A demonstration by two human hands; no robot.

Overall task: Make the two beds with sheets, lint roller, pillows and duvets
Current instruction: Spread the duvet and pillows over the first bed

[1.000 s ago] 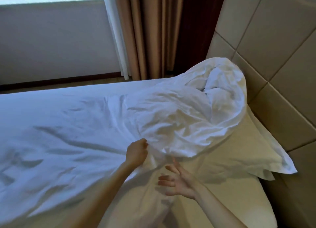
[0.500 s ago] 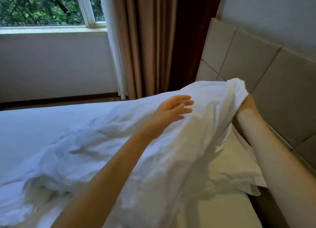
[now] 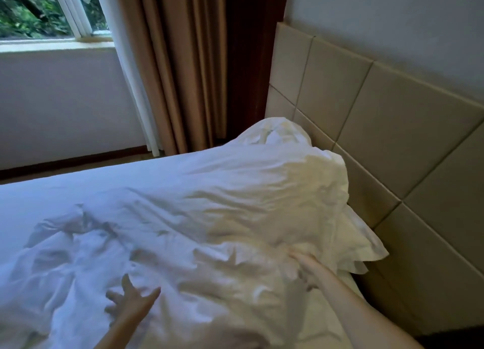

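Note:
A white duvet (image 3: 214, 217) lies crumpled across the bed, bunched high at the head end against the headboard. A white pillow (image 3: 366, 246) peeks out under its right edge. My left hand (image 3: 131, 301) rests flat on the duvet near the front, fingers spread. My right hand (image 3: 305, 268) reaches under the duvet's edge beside the pillow; its fingers are partly hidden in the cloth, so its grip is unclear.
A padded beige headboard (image 3: 379, 128) runs along the right. Tan and dark red curtains (image 3: 188, 68) hang behind the bed beside a window (image 3: 39, 10). A strip of floor (image 3: 65, 165) shows beyond the bed's far edge.
The duvet, held up toward the headboard before, now lies spread over the pillow. Both hands have dropped to the near side, the left flat on the cloth.

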